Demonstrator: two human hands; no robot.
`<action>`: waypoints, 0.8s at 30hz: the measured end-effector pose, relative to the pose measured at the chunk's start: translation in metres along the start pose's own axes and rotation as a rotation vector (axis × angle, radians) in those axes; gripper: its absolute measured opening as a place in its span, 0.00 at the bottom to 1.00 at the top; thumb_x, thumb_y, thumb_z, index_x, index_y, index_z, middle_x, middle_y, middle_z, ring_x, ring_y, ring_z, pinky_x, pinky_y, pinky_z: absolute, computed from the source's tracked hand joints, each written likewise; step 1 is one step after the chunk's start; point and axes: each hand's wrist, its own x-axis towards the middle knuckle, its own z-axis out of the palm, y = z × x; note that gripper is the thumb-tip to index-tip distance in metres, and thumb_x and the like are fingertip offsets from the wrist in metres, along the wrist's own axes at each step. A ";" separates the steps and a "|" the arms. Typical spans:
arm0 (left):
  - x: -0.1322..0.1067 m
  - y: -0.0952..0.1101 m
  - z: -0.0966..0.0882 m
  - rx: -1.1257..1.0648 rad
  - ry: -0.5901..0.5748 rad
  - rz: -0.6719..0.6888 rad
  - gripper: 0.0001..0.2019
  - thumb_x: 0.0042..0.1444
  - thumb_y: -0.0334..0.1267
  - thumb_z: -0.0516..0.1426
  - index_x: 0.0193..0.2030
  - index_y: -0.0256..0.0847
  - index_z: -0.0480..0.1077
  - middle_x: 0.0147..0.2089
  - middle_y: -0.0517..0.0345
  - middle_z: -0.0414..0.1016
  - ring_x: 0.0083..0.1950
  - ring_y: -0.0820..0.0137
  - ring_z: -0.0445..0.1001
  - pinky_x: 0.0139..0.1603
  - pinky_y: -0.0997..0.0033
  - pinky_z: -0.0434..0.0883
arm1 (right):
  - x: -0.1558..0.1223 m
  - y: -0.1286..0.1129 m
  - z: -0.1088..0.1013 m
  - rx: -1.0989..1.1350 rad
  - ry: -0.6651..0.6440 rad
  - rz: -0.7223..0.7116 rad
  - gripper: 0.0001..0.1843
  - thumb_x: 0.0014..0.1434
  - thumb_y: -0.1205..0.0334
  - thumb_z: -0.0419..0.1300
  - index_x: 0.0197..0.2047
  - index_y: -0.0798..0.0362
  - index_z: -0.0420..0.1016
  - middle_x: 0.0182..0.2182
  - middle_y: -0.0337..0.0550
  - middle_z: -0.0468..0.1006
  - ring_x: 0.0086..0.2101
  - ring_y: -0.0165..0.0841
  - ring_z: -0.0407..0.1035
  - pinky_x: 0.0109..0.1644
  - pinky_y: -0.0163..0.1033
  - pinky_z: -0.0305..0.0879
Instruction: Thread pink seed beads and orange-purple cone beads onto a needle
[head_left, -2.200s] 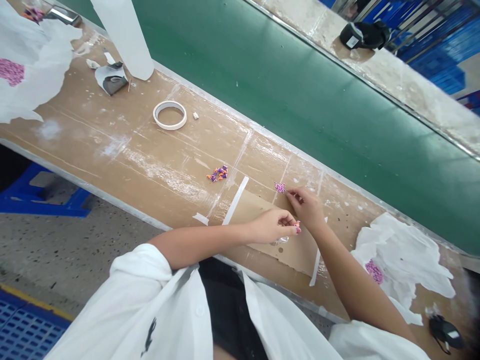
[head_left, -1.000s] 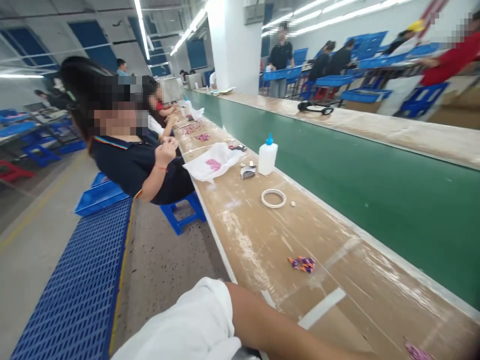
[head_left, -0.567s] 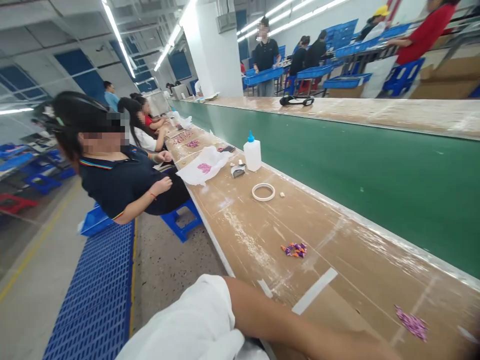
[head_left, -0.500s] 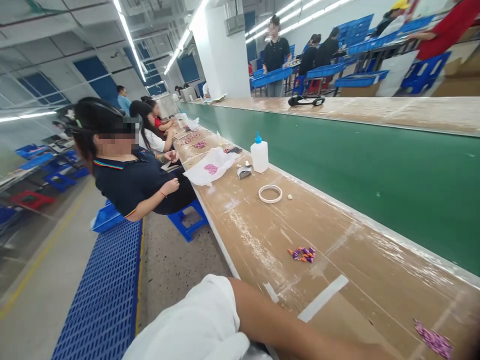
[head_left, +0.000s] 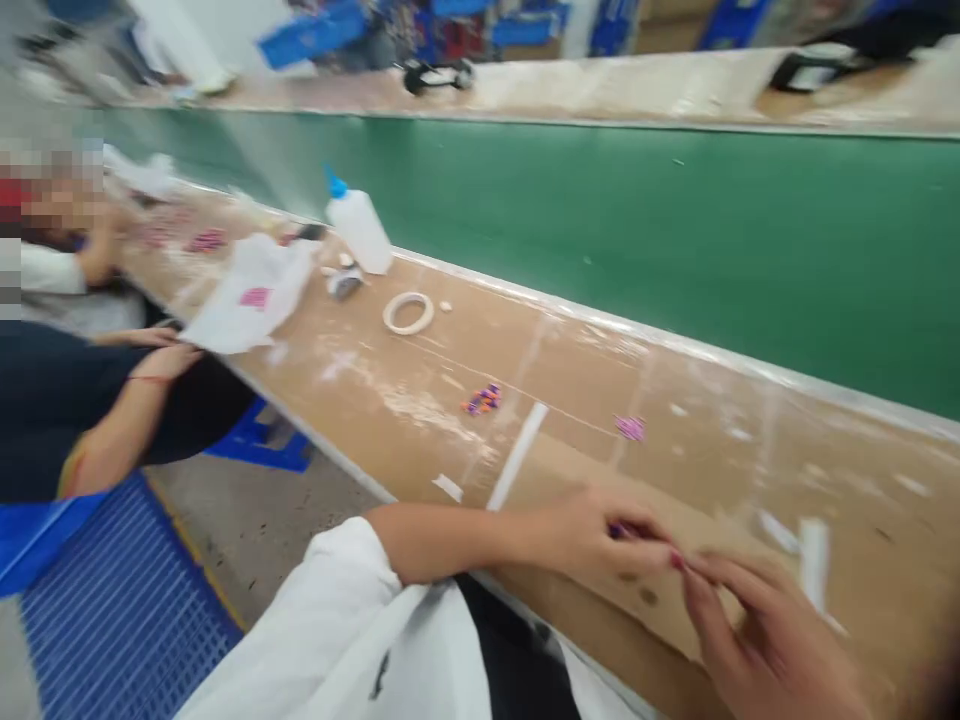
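The picture is smeared by motion. My left hand (head_left: 604, 535) rests on the brown worktop (head_left: 675, 400) near its front edge, fingers pinched on a small purple piece (head_left: 615, 530). My right hand (head_left: 757, 625) is close to its right, with curled fingertips reaching the left fingertips. The blur hides whether it holds anything. Beyond the hands lie a small pink pile (head_left: 630, 428) and a little heap of purple and orange pieces (head_left: 484, 400).
Farther left on the worktop are a tape ring (head_left: 409, 312), a white glue bottle with a blue cap (head_left: 360, 228) and white paper with a pink pile (head_left: 251, 290). A green conveyor belt (head_left: 637, 220) runs behind. A co-worker's arm (head_left: 127, 410) is at left.
The view has swung from looking along the bench at the seated co-workers back down to the worktop. Both my hands are in view again, fingertips together.
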 end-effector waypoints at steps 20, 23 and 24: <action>0.004 -0.011 0.000 0.195 0.102 0.400 0.13 0.63 0.44 0.59 0.35 0.37 0.79 0.34 0.53 0.80 0.36 0.74 0.75 0.41 0.75 0.73 | -0.005 -0.008 0.010 0.224 0.093 0.184 0.10 0.60 0.74 0.62 0.37 0.47 0.74 0.27 0.37 0.73 0.27 0.31 0.69 0.28 0.38 0.66; 0.003 -0.015 0.001 0.267 0.117 0.541 0.13 0.66 0.42 0.58 0.36 0.36 0.78 0.36 0.51 0.80 0.39 0.74 0.77 0.42 0.77 0.74 | -0.005 -0.009 0.011 0.244 0.088 0.211 0.11 0.60 0.75 0.62 0.38 0.47 0.74 0.28 0.37 0.73 0.27 0.30 0.68 0.27 0.37 0.65; 0.002 -0.016 0.001 0.299 0.119 0.565 0.14 0.68 0.42 0.56 0.37 0.36 0.78 0.37 0.51 0.80 0.39 0.74 0.77 0.42 0.78 0.74 | -0.005 -0.010 0.010 0.244 0.085 0.217 0.11 0.60 0.75 0.62 0.38 0.47 0.74 0.28 0.37 0.73 0.27 0.30 0.68 0.26 0.36 0.65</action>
